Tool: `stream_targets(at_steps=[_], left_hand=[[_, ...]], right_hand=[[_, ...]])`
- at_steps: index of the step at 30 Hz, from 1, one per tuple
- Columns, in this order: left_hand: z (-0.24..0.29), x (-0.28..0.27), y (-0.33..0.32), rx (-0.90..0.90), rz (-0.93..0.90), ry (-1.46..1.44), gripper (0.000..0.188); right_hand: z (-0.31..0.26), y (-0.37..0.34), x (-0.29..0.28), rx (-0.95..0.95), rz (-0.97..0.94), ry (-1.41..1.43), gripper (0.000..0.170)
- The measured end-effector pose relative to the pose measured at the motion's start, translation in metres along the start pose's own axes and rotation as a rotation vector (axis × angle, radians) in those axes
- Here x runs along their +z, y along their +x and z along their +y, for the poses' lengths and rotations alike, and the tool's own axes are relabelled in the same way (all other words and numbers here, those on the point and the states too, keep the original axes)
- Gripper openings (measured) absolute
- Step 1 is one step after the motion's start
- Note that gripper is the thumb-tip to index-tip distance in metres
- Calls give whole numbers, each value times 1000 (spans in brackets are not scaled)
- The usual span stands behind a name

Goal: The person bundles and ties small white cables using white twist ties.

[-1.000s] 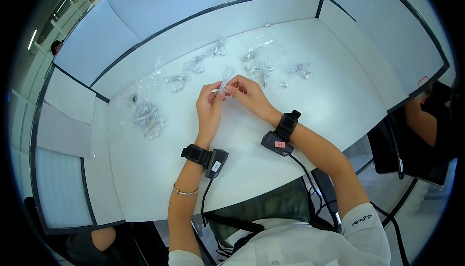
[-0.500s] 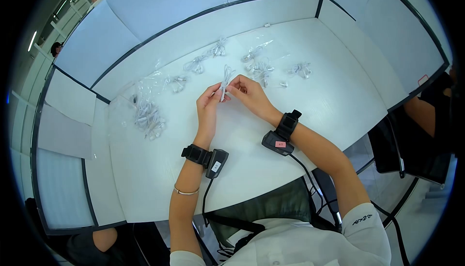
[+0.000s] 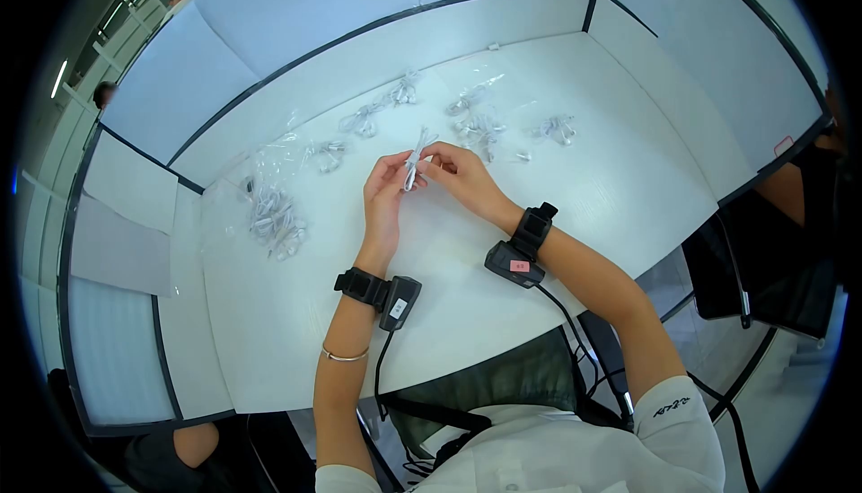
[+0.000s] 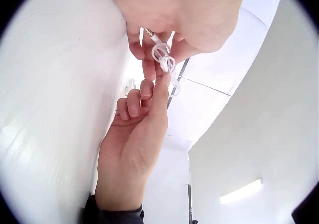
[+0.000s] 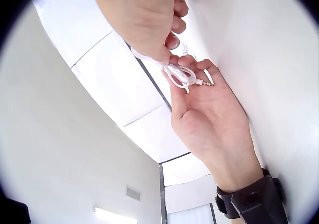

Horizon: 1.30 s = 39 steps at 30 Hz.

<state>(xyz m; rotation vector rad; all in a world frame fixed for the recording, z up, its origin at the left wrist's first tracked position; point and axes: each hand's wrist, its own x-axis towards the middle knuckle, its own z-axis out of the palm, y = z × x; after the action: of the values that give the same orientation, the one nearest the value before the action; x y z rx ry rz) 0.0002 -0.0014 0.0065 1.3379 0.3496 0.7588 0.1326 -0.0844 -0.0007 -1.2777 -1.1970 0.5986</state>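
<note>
A coiled white cable point(image 3: 412, 172) is held upright at a tilt between both hands, above the table. My left hand point(image 3: 384, 201) grips it from the left with thumb and fingers, and my right hand point(image 3: 474, 188) pinches it from the right. In the left wrist view, a metal-tipped plug point(image 4: 149, 32) points out of the coil point(image 4: 163, 57) beside the left fingers. The right wrist view has the right thumb and fingertips at the loops point(image 5: 180, 76), over the left palm point(image 5: 212, 109). Part of the coil is hidden by fingers.
Several bundled white cables point(image 3: 273, 216) lie at the table's left, with clear plastic around them. More bundles point(image 3: 361, 121) lie toward the back, others point(image 3: 481, 129) at the back centre, and one point(image 3: 560, 129) farther right. Low partitions point(image 3: 377, 39) surround the white table point(image 3: 575, 215).
The cable coil, mostly covered by the fingers at first, has come into view with its loops reaching below the fingertips, and it has tilted slightly. Both hands stay in nearly the same place.
</note>
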Motion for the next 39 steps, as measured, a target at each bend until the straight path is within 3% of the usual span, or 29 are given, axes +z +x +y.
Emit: stream_targets(at_steps=[5,14,20,24,27,33,39], left_hand=[[0,1,0,8,6,115,24],[1,1,-1,-82,92,24,17],[6,4,-3,-78,72,-83,13],[3,0,1,-100,70,-93,12],[3,0,-1,-66,50,-91,14],[1,3,-1,77,70,109,21],[2,0,-2,63,26,204,25]], right_hand=[[2,0,1,-18,15,-3,18],[0,-1,5,-67,41,30,17],[-1,-1,4,-89,29,51,16],[-1,0,4,9,11,77,17],[0,-1,6,-59,42,147,16],[4,0,3,-42,44,85,15],[-1,-1,4,-39,71,174,14]])
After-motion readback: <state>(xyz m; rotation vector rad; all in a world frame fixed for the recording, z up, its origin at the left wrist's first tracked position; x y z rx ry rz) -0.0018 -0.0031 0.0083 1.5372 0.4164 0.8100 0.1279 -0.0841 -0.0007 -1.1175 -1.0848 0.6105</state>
